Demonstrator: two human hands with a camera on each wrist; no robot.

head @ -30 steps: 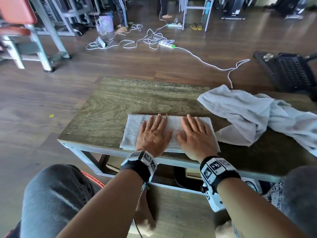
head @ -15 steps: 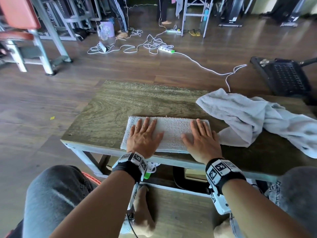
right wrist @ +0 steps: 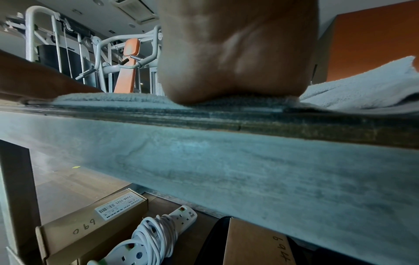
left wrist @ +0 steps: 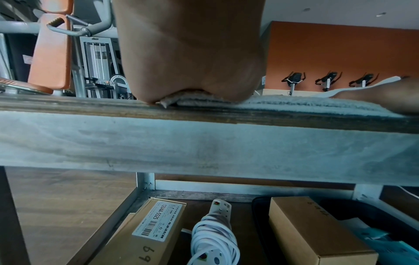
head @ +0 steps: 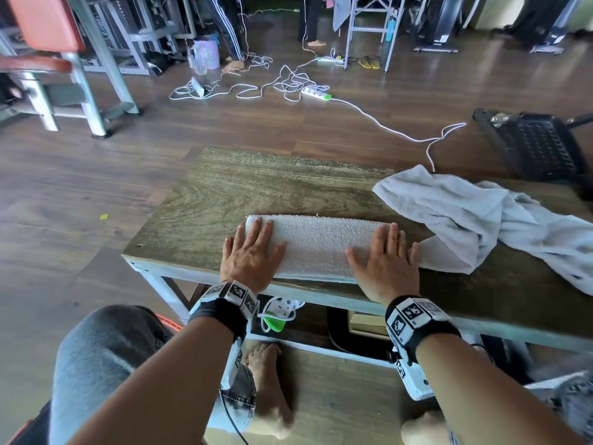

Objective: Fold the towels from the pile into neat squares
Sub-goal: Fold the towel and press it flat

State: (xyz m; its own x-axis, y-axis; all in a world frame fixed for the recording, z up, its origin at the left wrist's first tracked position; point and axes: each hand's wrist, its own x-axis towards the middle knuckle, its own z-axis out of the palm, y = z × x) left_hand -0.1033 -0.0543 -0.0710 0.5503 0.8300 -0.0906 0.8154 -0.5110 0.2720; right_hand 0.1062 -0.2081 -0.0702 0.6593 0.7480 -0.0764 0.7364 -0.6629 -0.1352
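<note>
A pale grey towel (head: 316,244), folded into a long strip, lies along the near edge of the wooden table (head: 244,191). My left hand (head: 252,252) presses flat on its left end, fingers straight. My right hand (head: 385,258) presses flat on its right end. In the left wrist view the heel of my left hand (left wrist: 192,71) sits on the towel's edge (left wrist: 283,104); the right wrist view shows my right palm (right wrist: 235,71) on the towel (right wrist: 113,100). A crumpled pile of grey towels (head: 481,220) lies at the right of the table.
Under the table a shelf holds cardboard boxes (left wrist: 149,231) and a coiled white power strip (left wrist: 215,238). White cables (head: 288,85) run over the wooden floor beyond. A black chair (head: 536,146) stands at the right, gym equipment (head: 64,59) at the far left.
Both hands have slid apart along the folded towel, from its middle out to its two ends, staying flat on it.
</note>
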